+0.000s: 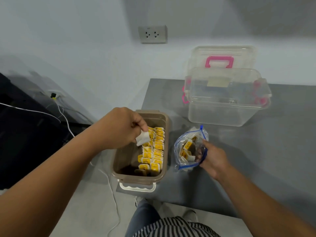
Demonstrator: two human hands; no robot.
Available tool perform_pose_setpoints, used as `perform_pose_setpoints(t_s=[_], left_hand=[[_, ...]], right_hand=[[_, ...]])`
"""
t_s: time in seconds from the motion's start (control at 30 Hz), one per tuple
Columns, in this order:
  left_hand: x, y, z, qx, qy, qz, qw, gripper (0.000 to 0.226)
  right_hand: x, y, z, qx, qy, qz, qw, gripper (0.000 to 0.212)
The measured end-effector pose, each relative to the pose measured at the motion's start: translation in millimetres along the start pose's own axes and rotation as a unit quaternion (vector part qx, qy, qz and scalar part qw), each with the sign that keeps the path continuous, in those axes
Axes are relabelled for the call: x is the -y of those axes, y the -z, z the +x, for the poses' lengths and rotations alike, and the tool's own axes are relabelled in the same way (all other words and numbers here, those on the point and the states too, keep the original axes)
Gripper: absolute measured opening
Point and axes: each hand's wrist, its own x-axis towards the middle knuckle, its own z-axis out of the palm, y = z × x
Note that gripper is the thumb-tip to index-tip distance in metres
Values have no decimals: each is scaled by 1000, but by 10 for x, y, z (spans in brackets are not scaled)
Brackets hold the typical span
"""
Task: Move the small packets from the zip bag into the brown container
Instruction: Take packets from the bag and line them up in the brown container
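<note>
The left grip (123,127) pinches one white packet (142,138) over the brown container (119,159); the right grip (212,159) clasps the zip bag (193,132) at its mouth.
Head view: yellow-labelled packets (156,147) stand in rows along the container's right side; the bag, holding more of them, lies on the bench (256,151) just right of it.

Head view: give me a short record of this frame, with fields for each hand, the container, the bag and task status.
left hand: pinches one white packet above the brown container
right hand: grips the zip bag at its open mouth, on the table
brown container: open, yellow packets in rows along its right side
zip bag: several packets inside
task status: under way
background: clear box behind the bag
</note>
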Motion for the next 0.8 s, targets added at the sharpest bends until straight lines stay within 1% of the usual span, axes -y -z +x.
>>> perform_pose_setpoints(t_s=[0.07, 0.13, 0.17, 0.3, 0.4, 0.53, 0.63, 0.8], left_hand=[[61, -22, -44, 39, 6, 11, 999, 29], [131, -49, -76, 79, 8, -9, 997, 34], [160, -66, -92, 87, 5, -14, 996, 34], [235, -199, -118, 54, -35, 9, 998, 26], [280, -307, -106, 43, -68, 38, 996, 24], [286, -382, -88, 52, -85, 49, 994, 18], [259, -426, -79, 66, -79, 43, 994, 14], [267, -527, -95, 91, -90, 90, 988, 11]], right_hand=[[-8, -14, 18, 5, -1, -1, 1000, 31], [-7, -9, 23, 5, -2, -1, 1000, 30], [-5, -9, 18, 6, -1, -1, 1000, 29], [-7, -23, 24, 2, 1, -1, 1000, 29], [-24, -24, 41, 2, -4, 0, 1000, 32], [-34, -25, 34, 3, -7, -1, 1000, 34], [-41, -31, 48, -1, -8, -1, 1000, 34], [-60, -40, 57, -6, -12, -3, 1000, 35]])
